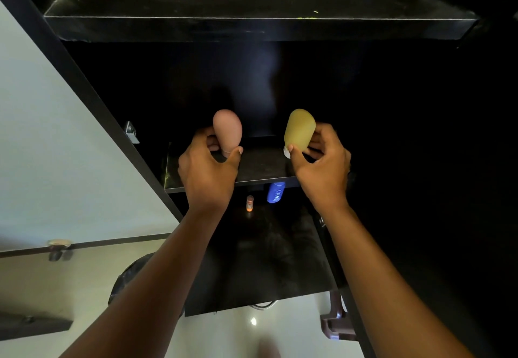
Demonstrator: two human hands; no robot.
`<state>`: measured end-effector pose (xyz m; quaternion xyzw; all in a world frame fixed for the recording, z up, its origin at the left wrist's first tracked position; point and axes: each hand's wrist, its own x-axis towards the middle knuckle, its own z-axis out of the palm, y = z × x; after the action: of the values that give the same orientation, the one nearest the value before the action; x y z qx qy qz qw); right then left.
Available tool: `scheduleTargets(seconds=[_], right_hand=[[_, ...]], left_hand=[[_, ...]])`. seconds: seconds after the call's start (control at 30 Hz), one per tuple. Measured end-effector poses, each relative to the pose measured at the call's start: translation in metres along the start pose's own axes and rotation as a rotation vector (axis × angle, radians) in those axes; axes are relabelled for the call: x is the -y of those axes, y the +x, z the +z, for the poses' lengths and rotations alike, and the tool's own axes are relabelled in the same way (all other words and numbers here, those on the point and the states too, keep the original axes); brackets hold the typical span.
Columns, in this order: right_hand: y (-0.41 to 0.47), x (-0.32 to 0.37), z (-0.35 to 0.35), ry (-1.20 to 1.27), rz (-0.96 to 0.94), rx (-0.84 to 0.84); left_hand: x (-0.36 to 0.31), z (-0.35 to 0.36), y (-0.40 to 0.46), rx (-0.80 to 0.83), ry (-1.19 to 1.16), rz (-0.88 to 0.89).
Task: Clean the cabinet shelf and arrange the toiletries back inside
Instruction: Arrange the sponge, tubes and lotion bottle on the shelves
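Both my hands reach into a dark cabinet. My left hand (208, 170) grips a pink squeeze bottle (227, 130) near its cap, and the bottle stands cap-down on the middle shelf (262, 165). My right hand (322, 163) grips a yellow squeeze bottle (299, 129) near its white cap, tilted slightly, just above or on the same shelf. Below that shelf a blue lotion bottle (276, 192) and a small orange-capped bottle (249, 203) stand on the lower black surface (260, 259).
An upper black shelf (260, 25) with dust specks juts out above my hands. The cabinet's dark frame (92, 97) runs diagonally at left beside a pale wall, with a metal hinge (131, 132). A dark brown stool (336, 321) stands on the glossy floor below.
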<state>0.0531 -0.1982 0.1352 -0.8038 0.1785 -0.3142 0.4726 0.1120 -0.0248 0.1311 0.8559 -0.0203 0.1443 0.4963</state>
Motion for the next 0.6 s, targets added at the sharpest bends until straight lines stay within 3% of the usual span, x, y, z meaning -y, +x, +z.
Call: scheduleTargets(seconds=[0.17, 0.23, 0.37, 0.47, 0.6], right_hand=[[-0.005, 0.004, -0.001, 0.005, -0.011, -0.001], [-0.014, 0.009, -0.006, 0.025, -0.061, -0.073], [-0.052, 0.011, -0.016, -0.014, -0.221, -0.242], [-0.082, -0.009, -0.009, -0.041, -0.197, -0.172], [-0.097, -0.061, 0.015, -0.107, 0.069, -0.020]], left_hand=[[-0.001, 0.001, -0.002, -0.015, 0.005, 0.008], [-0.003, -0.004, -0.010, -0.068, -0.002, 0.040], [-0.005, -0.018, -0.047, -0.210, -0.044, 0.274], [0.006, -0.019, -0.082, 0.029, -0.090, 0.448], [0.036, 0.002, -0.108, 0.339, -0.021, 0.372]])
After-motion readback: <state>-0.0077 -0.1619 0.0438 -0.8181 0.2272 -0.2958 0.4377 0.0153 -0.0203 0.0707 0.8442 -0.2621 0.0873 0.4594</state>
